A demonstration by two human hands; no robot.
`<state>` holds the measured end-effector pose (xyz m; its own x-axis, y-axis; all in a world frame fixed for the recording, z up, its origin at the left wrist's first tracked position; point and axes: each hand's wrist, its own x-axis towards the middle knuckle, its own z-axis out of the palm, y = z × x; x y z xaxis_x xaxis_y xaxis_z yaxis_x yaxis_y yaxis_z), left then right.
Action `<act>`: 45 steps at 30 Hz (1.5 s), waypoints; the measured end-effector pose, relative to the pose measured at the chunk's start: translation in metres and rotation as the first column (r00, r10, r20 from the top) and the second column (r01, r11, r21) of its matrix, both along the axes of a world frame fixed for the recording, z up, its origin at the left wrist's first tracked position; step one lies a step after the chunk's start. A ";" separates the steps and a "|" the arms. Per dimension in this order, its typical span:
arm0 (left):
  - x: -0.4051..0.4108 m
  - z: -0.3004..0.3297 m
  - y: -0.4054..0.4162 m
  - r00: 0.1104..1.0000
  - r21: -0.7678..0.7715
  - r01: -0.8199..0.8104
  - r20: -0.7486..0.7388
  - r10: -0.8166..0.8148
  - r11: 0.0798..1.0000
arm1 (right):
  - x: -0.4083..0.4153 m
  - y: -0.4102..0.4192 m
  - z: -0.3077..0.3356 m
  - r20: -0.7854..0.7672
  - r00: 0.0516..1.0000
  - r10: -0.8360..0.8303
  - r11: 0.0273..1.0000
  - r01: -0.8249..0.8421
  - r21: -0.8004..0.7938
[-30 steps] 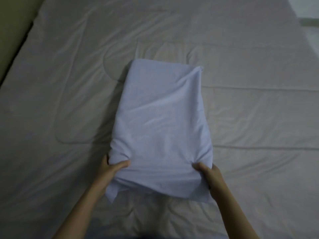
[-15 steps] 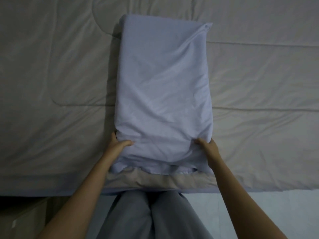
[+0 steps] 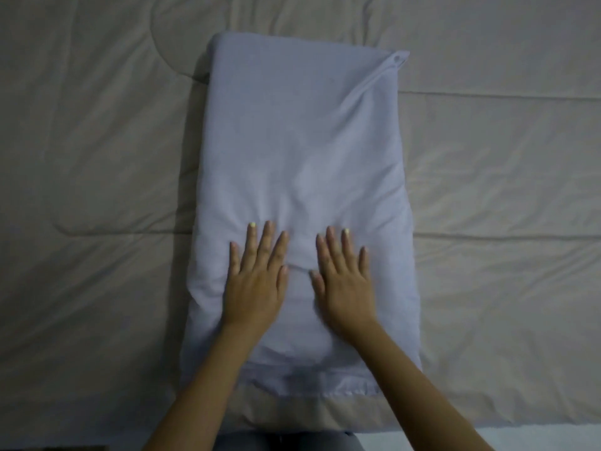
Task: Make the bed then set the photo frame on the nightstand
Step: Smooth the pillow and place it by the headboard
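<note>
The soft pale-blue fabric-covered pillow (image 3: 302, 203) lay lengthwise at the near edge of the bed, on the beige quilted bedspread (image 3: 97, 141), its far end toward twelve o'clock. The left hand (image 3: 255, 281) and right hand (image 3: 344, 281) rested flat with fingers apart, gripping nothing. It looked light and squashy, best taken by its corners; nothing blocked it, no frame or nightstand showed.

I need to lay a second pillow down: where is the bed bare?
Open quilt lies left of the pillow, and more right of it and beyond its far end. The near edge is crowded: left hand and right hand press there.
</note>
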<state>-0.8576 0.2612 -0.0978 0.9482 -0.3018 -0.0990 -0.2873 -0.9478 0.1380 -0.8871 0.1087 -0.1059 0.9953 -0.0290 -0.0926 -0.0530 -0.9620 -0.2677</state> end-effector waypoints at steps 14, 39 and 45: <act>0.117 -0.004 -0.017 0.965 -0.049 -0.099 0.238 0.107 0.994 | 0.125 -0.013 0.003 0.294 0.934 -0.202 0.979 0.192 0.062; 0.284 -0.022 -0.025 0.999 0.080 -0.028 -0.023 0.029 0.996 | 0.287 -0.055 -0.026 -0.077 0.988 -0.131 0.991 0.129 -0.023; 0.257 -0.004 -0.031 0.966 -0.093 -0.090 0.236 0.110 0.992 | 0.264 -0.040 -0.004 0.309 0.910 -0.278 0.961 0.266 0.081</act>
<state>-0.6004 0.2299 -0.1022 0.9670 -0.2016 0.1555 -0.2253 -0.9621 0.1537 -0.6227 0.0686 -0.1099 0.9272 -0.3052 0.2172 -0.2185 -0.9115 -0.3484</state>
